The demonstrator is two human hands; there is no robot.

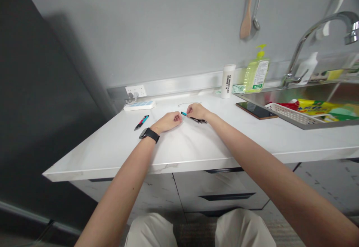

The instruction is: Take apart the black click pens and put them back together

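Observation:
My right hand (pixel 196 111) is closed in a pinch on a blue-ended pen (pixel 183 113), whose blue end points toward my left hand. Several dark pen tips (pixel 201 120) show on the counter just under the right hand. Close by on the left, my left hand (pixel 169 121) has its fingers curled in; whether anything is inside them is hidden. A black watch (pixel 150 135) is on the left wrist. Further left, two pens (pixel 141 122) lie side by side, with blue, red and black parts.
On the white counter (pixel 112 153) a power strip (pixel 139 105) sits at the back left. A white bottle (pixel 228 81), a yellow-green soap pump (pixel 256 73) and a phone (pixel 255 110) are to the right, beside the sink (pixel 305 125) and its tap (pixel 298 52).

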